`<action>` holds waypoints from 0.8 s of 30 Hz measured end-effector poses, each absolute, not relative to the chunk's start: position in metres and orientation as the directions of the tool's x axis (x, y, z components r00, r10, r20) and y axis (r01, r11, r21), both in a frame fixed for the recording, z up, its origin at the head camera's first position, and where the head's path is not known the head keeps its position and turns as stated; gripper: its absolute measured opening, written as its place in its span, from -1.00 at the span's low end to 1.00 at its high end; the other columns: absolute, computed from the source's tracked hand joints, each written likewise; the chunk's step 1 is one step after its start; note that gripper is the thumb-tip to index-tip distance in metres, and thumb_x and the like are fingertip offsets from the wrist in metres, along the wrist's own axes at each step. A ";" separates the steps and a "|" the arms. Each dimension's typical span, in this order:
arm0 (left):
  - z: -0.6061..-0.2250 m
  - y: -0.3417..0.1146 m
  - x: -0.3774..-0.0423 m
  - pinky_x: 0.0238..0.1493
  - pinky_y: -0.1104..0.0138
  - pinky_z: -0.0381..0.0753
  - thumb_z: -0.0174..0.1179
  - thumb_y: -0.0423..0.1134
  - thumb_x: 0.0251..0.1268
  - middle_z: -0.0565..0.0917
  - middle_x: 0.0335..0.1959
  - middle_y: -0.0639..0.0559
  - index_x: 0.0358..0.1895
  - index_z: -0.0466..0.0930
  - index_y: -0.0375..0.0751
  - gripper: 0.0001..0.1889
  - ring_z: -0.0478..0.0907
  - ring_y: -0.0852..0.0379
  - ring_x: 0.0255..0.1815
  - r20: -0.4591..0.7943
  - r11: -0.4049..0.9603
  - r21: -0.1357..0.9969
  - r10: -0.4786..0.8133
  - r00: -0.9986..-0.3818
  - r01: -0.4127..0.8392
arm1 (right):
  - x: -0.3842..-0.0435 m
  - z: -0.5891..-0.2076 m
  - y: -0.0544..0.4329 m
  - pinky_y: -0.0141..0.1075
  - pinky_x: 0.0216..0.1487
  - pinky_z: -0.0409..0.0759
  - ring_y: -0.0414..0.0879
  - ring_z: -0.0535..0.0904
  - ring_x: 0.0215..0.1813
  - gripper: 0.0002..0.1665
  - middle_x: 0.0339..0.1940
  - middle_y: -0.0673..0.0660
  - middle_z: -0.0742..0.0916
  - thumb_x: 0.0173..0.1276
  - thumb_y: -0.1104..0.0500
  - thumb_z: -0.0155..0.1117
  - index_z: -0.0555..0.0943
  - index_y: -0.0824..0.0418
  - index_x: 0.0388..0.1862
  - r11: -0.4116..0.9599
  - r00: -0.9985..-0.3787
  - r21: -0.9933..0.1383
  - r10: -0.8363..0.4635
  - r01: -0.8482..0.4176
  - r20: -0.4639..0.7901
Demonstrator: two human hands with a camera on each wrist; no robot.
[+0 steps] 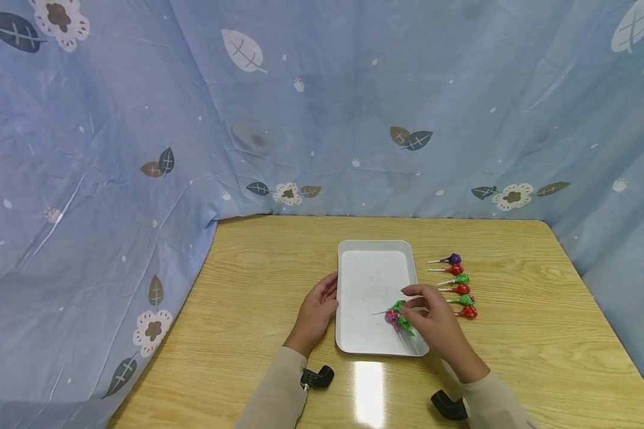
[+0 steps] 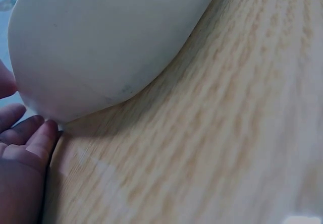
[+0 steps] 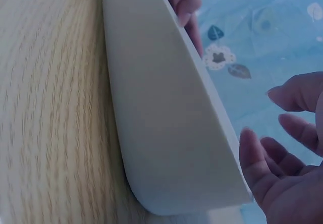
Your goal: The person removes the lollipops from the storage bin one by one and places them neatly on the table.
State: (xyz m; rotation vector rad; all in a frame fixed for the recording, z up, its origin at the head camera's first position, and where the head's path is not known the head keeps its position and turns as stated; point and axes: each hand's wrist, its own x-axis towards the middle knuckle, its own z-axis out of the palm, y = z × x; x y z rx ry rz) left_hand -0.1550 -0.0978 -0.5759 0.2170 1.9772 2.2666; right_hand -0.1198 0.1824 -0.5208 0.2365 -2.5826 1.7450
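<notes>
A white tray (image 1: 375, 268) lies on the table, and its outer wall fills much of both wrist views. My left hand (image 1: 315, 307) rests against the tray's left side, fingers touching the wall. Over the tray's near right part hovers my right hand (image 1: 434, 319). Its thumb and fingers are apart, and the right wrist view shows nothing between them. Just under the fingertips, a small cluster of wrapped lollipops lies in the tray, among them a purple lollipop (image 1: 391, 316) and a green lollipop (image 1: 406, 325). The right hand partly hides this cluster.
Right of the tray, several lollipops lie in a column, from a purple one (image 1: 453, 258) at the back to a red one (image 1: 468, 311) nearest me. The wooden table (image 1: 268, 256) meets a blue patterned curtain (image 1: 327, 119) at its back and left.
</notes>
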 end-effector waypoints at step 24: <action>-0.576 -0.100 -0.154 0.52 0.16 0.45 -0.05 -0.60 0.48 0.35 0.63 -0.29 0.69 0.20 -0.41 -0.29 0.36 -0.16 0.60 0.039 -0.145 0.989 0.202 -0.979 0.009 | -0.129 -0.521 0.156 -0.25 -0.12 0.68 -0.03 0.55 -0.13 -0.62 0.00 0.22 0.62 0.37 0.33 0.52 0.69 0.34 0.14 0.597 -0.984 -0.793 -0.174 -0.121 0.018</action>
